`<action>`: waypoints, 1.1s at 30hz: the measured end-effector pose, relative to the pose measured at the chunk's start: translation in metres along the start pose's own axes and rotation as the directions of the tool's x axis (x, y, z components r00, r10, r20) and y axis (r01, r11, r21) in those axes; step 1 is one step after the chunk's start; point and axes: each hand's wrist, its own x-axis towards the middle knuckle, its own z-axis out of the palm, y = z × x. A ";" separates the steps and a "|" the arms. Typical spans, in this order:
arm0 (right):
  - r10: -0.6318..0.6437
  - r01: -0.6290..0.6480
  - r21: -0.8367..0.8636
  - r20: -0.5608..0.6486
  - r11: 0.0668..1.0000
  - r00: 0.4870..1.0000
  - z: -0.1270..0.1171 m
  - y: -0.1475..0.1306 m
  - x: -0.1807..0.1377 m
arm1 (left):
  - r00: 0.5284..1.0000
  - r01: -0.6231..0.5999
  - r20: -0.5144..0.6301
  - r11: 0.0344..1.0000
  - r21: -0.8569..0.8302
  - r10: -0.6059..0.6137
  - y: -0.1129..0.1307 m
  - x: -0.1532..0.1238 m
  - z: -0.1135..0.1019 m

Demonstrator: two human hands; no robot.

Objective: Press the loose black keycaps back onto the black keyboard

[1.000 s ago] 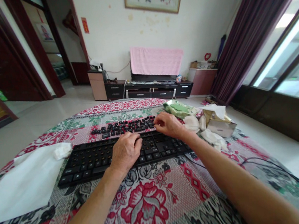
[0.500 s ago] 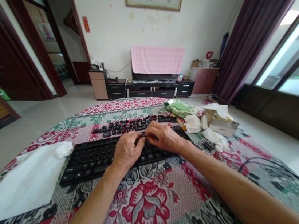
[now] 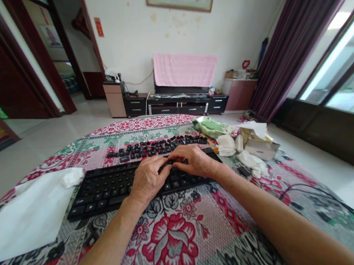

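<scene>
A black computer keyboard (image 3: 106,189) lies on the patterned tablecloth in front of me, most of its keycaps off and the sockets bare. Several keys remain along its bottom row. Over its middle, my left hand (image 3: 150,175) rests with thumb and bent fingers drawn together. My right hand (image 3: 192,161) meets it there, its curled fingertips close to the left thumb. Something small and dark shows between the fingertips, too hidden to name. Behind the keyboard, loose black keycaps (image 3: 153,147) lie in a long scattered band.
To the left lies a white sheet (image 3: 28,217) with a crumpled tissue (image 3: 72,177). A green plastic bag (image 3: 213,126), wadded tissues (image 3: 253,163) and an open box (image 3: 262,149) sit at the right. A black cable (image 3: 322,191) trails off the table's right side.
The view has shifted slightly. My right fingers have settled lower and flatter over the keyboard, while my left hand keeps nearly the same pose.
</scene>
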 end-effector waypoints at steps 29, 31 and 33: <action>0.454 -0.443 -0.120 0.369 0.888 0.811 -0.033 0.041 -0.016 | 0.992 0.125 -0.011 0.992 0.019 -0.125 -0.001 -0.001 0.007; 0.486 -0.488 -0.104 0.399 0.867 0.778 -0.032 0.042 -0.015 | 0.994 0.111 -0.007 0.994 0.026 -0.111 -0.001 -0.001 0.007; 0.517 -0.536 -0.084 0.424 0.840 0.744 -0.033 0.043 -0.015 | 0.995 0.095 -0.001 0.995 0.033 -0.095 -0.001 -0.001 0.008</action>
